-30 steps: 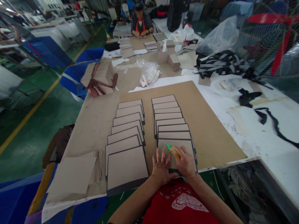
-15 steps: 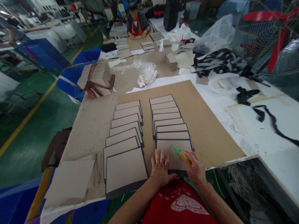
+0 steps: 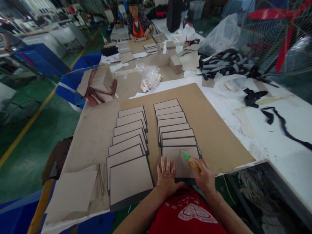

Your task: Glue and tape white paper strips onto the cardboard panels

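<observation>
Black-edged panels in two overlapping rows on a brown board (image 3: 219, 136) laid over the tabletop (image 3: 90, 126). The left hand (image 3: 167, 177) is spread flat, fingers extended, on the left part of the nearest panel (image 3: 180, 169) of the right row (image 3: 173, 119), at the near edge of the board. The right hand (image 3: 205, 177) is wrapped around a squeeze bottle (image 3: 194, 164), its green nozzle (image 3: 185, 154) slanting to the far left over the same panel; whether the tip touches cannot be told. Likely faults: too firm a squeeze could release excess, which might reach the dark edging or the overlapped panel beyond; a swing leftward could smear the left fingers, close to the tip; and should the flat hand ease, drag from the nozzle could skew the panel, disturbing the row. The left row (image 3: 130, 177), well clear of the nozzle, appears less exposed.
</observation>
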Tool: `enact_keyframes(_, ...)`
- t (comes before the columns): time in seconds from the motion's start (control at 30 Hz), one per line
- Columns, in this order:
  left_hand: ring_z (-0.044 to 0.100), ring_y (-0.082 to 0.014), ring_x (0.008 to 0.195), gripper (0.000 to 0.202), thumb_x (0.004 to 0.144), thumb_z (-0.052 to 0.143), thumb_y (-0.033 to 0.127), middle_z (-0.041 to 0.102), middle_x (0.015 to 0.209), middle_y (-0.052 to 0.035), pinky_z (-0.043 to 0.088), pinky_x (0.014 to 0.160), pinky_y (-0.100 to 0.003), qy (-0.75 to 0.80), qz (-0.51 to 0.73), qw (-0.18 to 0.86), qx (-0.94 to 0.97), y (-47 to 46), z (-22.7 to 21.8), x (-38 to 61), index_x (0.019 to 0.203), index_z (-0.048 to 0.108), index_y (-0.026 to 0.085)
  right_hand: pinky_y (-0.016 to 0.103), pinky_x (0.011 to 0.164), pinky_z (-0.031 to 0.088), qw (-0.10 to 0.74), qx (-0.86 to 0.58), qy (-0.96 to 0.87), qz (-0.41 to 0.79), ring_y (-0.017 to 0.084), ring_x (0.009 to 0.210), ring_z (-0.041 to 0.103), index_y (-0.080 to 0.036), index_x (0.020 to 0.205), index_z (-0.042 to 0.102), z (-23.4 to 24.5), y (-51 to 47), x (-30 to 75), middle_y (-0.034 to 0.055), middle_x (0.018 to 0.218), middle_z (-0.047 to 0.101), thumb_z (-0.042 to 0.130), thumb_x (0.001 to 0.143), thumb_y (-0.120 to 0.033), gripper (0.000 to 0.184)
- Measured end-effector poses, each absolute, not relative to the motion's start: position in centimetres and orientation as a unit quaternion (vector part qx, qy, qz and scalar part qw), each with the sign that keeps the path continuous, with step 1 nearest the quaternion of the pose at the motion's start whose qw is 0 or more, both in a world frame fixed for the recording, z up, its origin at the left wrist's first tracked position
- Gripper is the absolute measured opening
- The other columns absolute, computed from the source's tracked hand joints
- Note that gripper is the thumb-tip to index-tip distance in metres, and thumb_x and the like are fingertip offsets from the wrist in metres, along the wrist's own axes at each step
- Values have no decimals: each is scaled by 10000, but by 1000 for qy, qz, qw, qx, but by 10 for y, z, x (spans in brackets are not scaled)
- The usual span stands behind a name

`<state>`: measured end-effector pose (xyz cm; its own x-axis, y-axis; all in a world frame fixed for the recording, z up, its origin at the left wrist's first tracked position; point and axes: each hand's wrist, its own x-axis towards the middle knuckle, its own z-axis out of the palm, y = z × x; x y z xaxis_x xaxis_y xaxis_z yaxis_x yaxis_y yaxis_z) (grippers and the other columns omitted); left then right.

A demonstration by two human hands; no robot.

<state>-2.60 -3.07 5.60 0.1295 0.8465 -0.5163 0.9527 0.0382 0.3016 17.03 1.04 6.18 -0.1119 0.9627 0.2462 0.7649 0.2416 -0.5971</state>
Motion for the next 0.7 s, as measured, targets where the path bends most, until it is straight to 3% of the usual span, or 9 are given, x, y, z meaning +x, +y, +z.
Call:
enact_keyframes(0.13, -184, -461, 1477, 1067, 753, 403, 845, -94, 1665, -124, 8, 1153, -724, 650, -96, 314, 685, -30, 59, -27, 1583, 133, 232, 273, 707, 511, 289, -563, -752, 186, 184, 802, 659, -245, 1189, 651, 63, 13, 150, 59, 903, 682, 469, 998, -335, 279)
enact_keyframes(0.5, -191, -456, 1479, 1124, 710, 398, 891, -85, 1664, -142, -17, 1154, -711, 654, -81, 313, 684, -30, 57, -26, 1579, 162, 218, 271, 609, 466, 298, -657, -688, 78, 192, 732, 662, -204, 1137, 672, 57, 10, 219, 70, 912, 702, 539, 957, -466, 344)
enact_keyframes(0.7, -199, -453, 1476, 1061, 758, 398, 838, -97, 1666, -114, -9, 1157, -713, 648, -116, 317, 683, -27, 63, -26, 1584, 121, 232, 272, 663, 497, 298, -594, -726, 176, 184, 764, 657, -243, 1166, 672, 60, 11, 163, 58, 913, 682, 508, 978, -364, 278)
